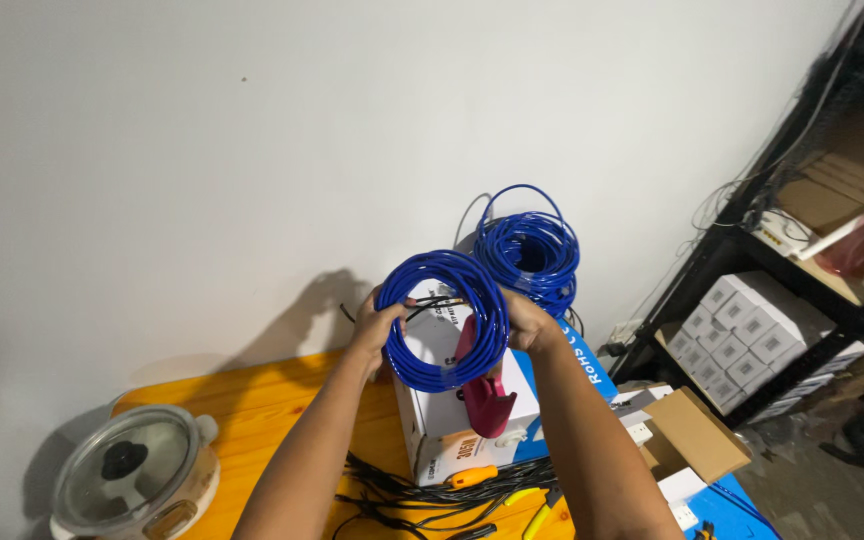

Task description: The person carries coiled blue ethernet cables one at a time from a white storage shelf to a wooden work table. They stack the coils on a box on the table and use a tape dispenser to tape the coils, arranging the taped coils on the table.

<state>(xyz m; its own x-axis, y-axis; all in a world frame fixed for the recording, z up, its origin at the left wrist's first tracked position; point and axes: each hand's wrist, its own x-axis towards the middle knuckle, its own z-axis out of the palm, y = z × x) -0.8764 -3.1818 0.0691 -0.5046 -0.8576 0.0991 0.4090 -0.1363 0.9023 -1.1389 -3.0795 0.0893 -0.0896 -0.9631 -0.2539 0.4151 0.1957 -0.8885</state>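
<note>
Looks like a small home workshop or stockroom: black metal shelving (752,230) packed with stacked white boxes (752,335), blue cable coils (530,250), black zip ties (432,490) spread over an orange desk (252,400), plus a rice cooker (132,480) against the bare white wall (252,150).

We see a lidded cooker pot (132,478) on the orange table (252,400), black cable ties (422,495) beside a white box (442,420), 1 more blue coil (532,245) behind, and a black shelf (752,230) of small white cartons (752,335).
</note>
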